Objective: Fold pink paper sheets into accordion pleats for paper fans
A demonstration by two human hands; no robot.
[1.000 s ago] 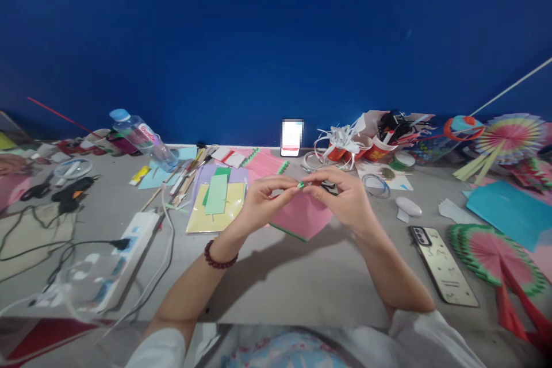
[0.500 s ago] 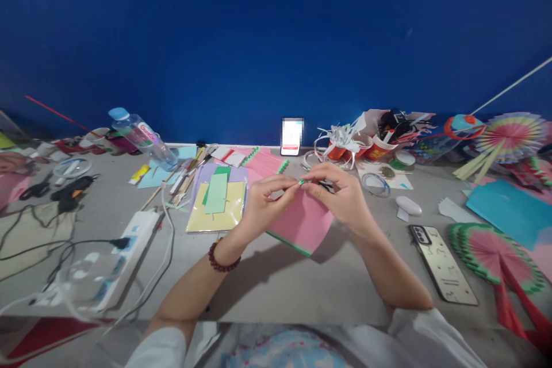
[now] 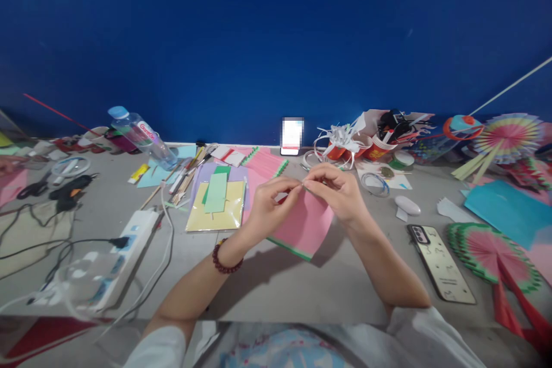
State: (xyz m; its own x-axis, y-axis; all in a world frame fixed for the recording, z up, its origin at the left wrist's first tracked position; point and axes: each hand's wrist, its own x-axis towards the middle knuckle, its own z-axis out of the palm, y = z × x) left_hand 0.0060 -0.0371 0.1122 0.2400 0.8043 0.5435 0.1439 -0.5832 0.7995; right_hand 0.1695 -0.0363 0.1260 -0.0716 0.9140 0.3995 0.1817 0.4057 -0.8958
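Note:
A pink sheet of paper (image 3: 304, 225) with a green lower edge hangs tilted above the grey table (image 3: 276, 282). My left hand (image 3: 269, 209) pinches its upper edge from the left, fingers closed. My right hand (image 3: 334, 192) pinches the same edge from the right, fingertips almost touching the left ones. A dark red bead bracelet sits on my left wrist.
A yellow and green paper stack (image 3: 217, 207) lies left of my hands, a power strip (image 3: 116, 259) with cables further left. A phone (image 3: 440, 264) and a pink-green paper fan (image 3: 491, 253) lie to the right. Cups of scraps (image 3: 366, 146) and a bottle (image 3: 140, 135) stand at the back.
Both hands have lifted slightly and drawn together along the top edge. The pink sheet has tilted and hangs lower on the right.

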